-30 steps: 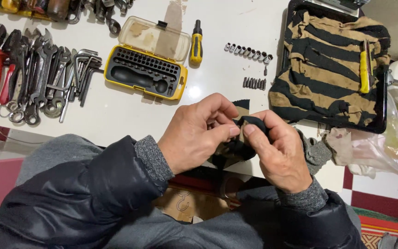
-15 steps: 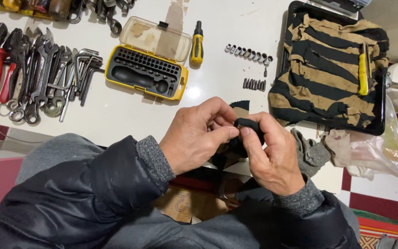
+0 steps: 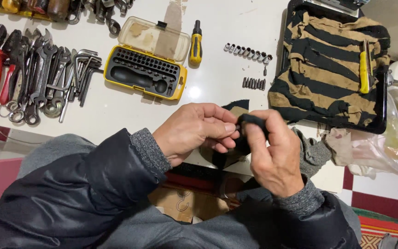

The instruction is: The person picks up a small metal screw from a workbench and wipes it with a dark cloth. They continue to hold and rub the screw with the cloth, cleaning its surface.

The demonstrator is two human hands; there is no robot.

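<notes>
Tan-and-black striped cloth [image 3: 328, 78] — yellow bit case [image 3: 144, 73].

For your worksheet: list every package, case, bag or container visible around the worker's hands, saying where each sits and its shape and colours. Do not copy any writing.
Bit-set case: table centre-left, rectangular, yellow with black insert, clear lid open.
Black tray: table right, rectangular, holding a tan-and-black striped cloth.
Clear plastic bag: right table edge, crumpled, transparent.
Cardboard box: below the hands, brown, mostly hidden.
No screens or signs.
</notes>
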